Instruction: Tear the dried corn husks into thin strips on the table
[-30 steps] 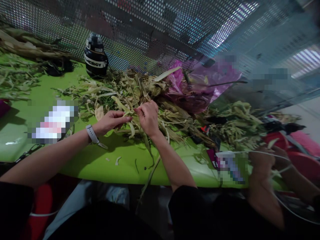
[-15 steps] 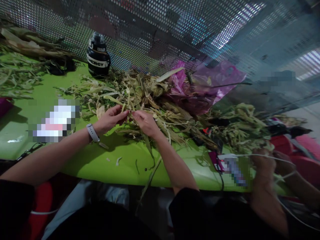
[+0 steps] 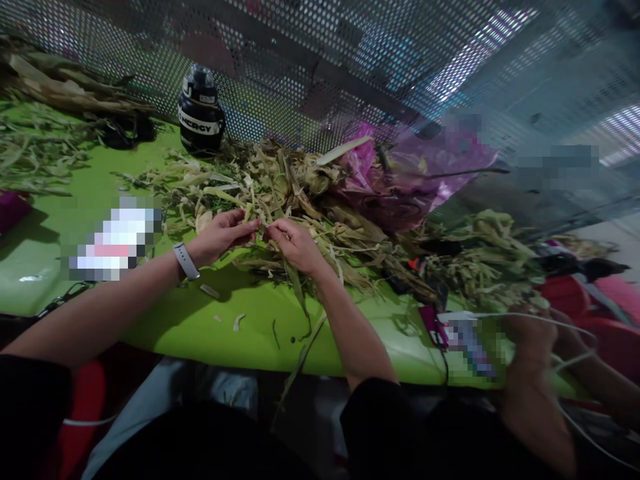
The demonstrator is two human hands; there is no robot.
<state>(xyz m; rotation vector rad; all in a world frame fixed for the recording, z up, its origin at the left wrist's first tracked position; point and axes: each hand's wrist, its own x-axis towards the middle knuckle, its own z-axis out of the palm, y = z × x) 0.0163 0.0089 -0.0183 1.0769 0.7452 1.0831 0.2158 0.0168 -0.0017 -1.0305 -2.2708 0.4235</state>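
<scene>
My left hand (image 3: 225, 235), with a pale band on its wrist, is closed in a pinch on a pale green plant strip (image 3: 250, 200). Just to its right, my right hand (image 3: 296, 245) has thumb and fingers pressed together on a long leaf strip (image 3: 296, 288), whose end droops onto the table. The two sets of fingertips nearly meet; the small bit between them is too fine to make out. Behind both hands spreads a heap of dry, husk-like leaves and stalks (image 3: 280, 177).
A black bottle (image 3: 201, 123) stands behind the heap, by a perforated metal screen (image 3: 300, 53). A pink plastic bag (image 3: 415, 180) lies right of it. A blurred lit phone (image 3: 117, 237) rests left on the green table (image 3: 190, 333). At right, another person's hands (image 3: 533, 327) work beside a white cable (image 3: 530, 315).
Both hands stay close together with barely any movement, still gripping the strips. The whole view has shifted very slightly.
</scene>
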